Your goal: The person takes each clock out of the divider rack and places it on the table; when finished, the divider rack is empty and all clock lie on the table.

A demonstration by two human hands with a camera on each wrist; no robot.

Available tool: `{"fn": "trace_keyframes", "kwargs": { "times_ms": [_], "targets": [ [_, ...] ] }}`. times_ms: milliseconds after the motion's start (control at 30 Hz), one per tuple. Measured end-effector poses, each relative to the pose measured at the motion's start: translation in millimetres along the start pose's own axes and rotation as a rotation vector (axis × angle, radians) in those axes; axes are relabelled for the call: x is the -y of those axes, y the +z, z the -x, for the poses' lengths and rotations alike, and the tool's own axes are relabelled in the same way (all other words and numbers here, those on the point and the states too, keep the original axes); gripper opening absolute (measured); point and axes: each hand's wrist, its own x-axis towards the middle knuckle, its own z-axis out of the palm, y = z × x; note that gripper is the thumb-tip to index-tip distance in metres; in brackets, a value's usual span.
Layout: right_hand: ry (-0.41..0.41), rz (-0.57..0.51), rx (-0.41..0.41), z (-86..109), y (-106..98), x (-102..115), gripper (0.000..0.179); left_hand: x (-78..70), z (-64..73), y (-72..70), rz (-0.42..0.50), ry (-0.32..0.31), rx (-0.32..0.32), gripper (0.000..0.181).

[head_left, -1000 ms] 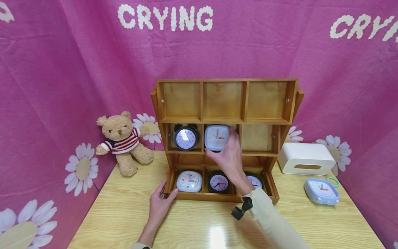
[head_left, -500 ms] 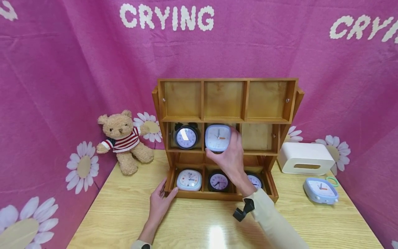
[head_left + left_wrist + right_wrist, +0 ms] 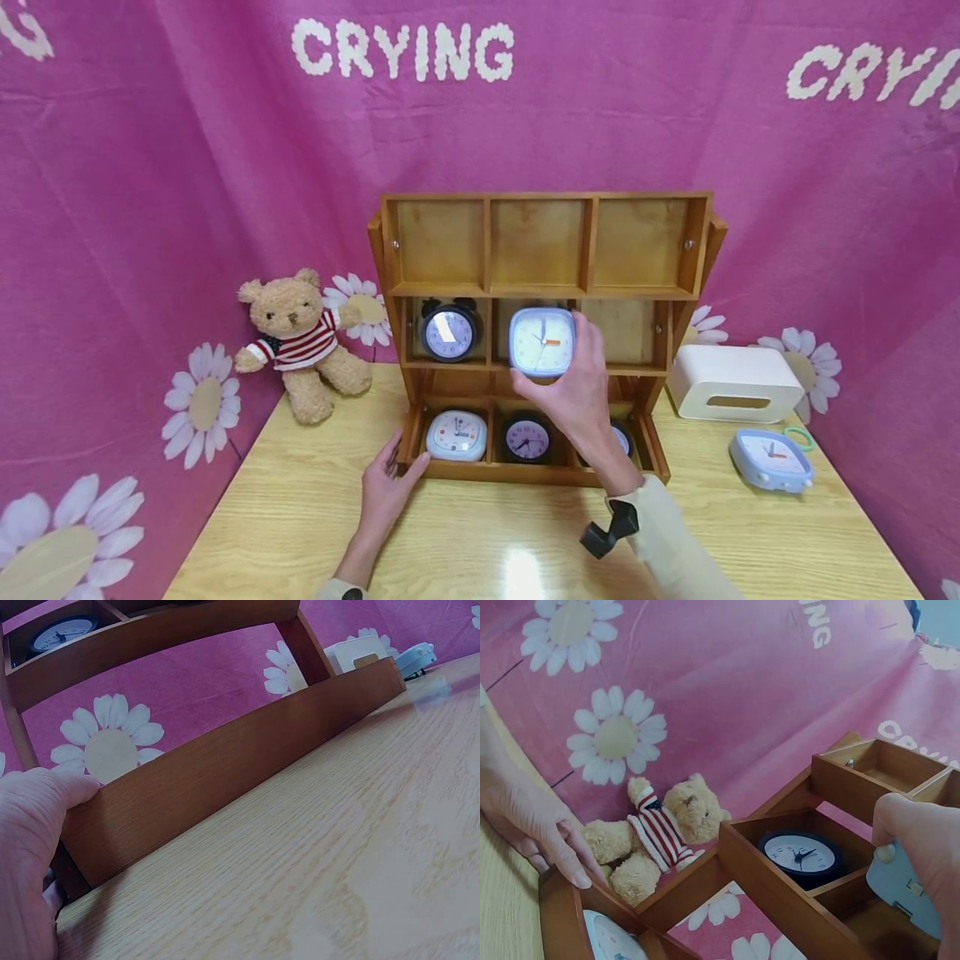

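My right hand (image 3: pixel 573 387) grips a light-blue square alarm clock (image 3: pixel 542 342) by its sides, in front of the middle row of a wooden shelf (image 3: pixel 536 293). The right wrist view shows the back of this clock (image 3: pixel 904 889) beside the thumb. My left hand (image 3: pixel 384 487) holds the shelf's lower left front corner, its thumb (image 3: pixel 79 789) over the front board. A black round clock (image 3: pixel 448 333) stands in the middle row's left compartment. In the bottom row are a white-and-blue clock (image 3: pixel 456 435), a black clock (image 3: pixel 527 439), and another clock (image 3: pixel 622 439) partly hidden by my right wrist.
A teddy bear (image 3: pixel 291 346) in a striped shirt sits left of the shelf. To the right stand a white tissue box (image 3: pixel 738 379) and a blue clock (image 3: pixel 772 460) with a green ring (image 3: pixel 799 437) behind it. A pink curtain (image 3: pixel 600 125) hangs behind.
My right hand has drawn the light-blue clock out of the middle compartment, toward me and slightly right. The left hand has stayed at the shelf's corner.
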Motion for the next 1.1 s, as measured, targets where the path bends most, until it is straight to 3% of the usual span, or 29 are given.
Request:
{"fn": "trace_keyframes", "kwargs": {
  "times_ms": [533,1100],
  "targets": [
    [-0.057,0.039,-0.097,33.5,-37,-18,0.11,2.1,-0.2,0.4,-0.016,-0.008,-0.002,0.071],
    [0.014,0.057,-0.095,74.6,-85,-64,0.113,-1.0,1.3,-0.2,-0.026,-0.008,-0.001,0.07]
  ]
}}
